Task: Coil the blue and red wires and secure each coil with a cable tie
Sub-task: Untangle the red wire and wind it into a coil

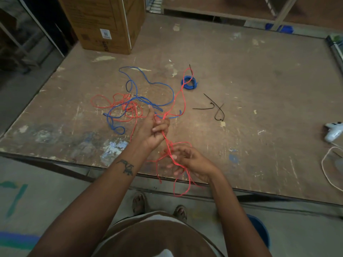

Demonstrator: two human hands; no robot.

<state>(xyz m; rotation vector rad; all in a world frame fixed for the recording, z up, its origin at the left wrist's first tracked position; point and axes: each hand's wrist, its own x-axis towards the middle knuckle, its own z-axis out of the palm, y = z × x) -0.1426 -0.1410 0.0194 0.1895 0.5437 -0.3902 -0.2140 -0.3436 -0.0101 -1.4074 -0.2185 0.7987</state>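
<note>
Meanwhile, left hand [155, 130] and right hand [187, 161] each grip the red wire [182, 97], strands bunched between them.

You work on a worn, scratched, paint-flecked matt wooden tabletop [241, 89]. The red wire [182, 97] and blue wire [159, 83] look smooth, plastic-sheathed. Black cable ties [216, 108] are plastic; the box [104, 21] is matt cardboard.
</note>
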